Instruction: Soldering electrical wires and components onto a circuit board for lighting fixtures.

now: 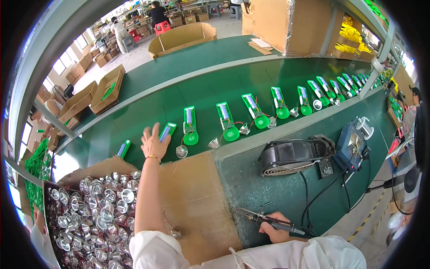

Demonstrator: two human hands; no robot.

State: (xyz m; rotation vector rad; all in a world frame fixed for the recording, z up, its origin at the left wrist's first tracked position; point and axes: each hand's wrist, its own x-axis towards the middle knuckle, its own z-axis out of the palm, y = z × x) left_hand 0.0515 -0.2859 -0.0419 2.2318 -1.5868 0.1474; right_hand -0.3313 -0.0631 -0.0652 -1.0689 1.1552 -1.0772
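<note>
My left hand (154, 142) reaches over the green belt with its fingers spread. Its thumb side is against or just over a green plastic flashlight housing (168, 130) with a pale lilac cell in it; contact is hard to tell. Just right of that hand, a wired silver reflector cup (182, 151) lies by another green housing (190, 125). My right hand (276, 227) is closed round a black-handled soldering iron (254, 217), its metal tip pointing left over the bench. A single reflector cup (175, 233) with thin wires rests on the cardboard sheet (197, 193) between my arms.
A box of many reflector cups (96, 210) stands at the left. Several green housings (251, 110) line the belt toward the right. A black fan (293, 154) and a blue soldering station (351, 145) sit on the bench, with cables (324, 193) nearby. A metal rail (268, 132) edges the belt.
</note>
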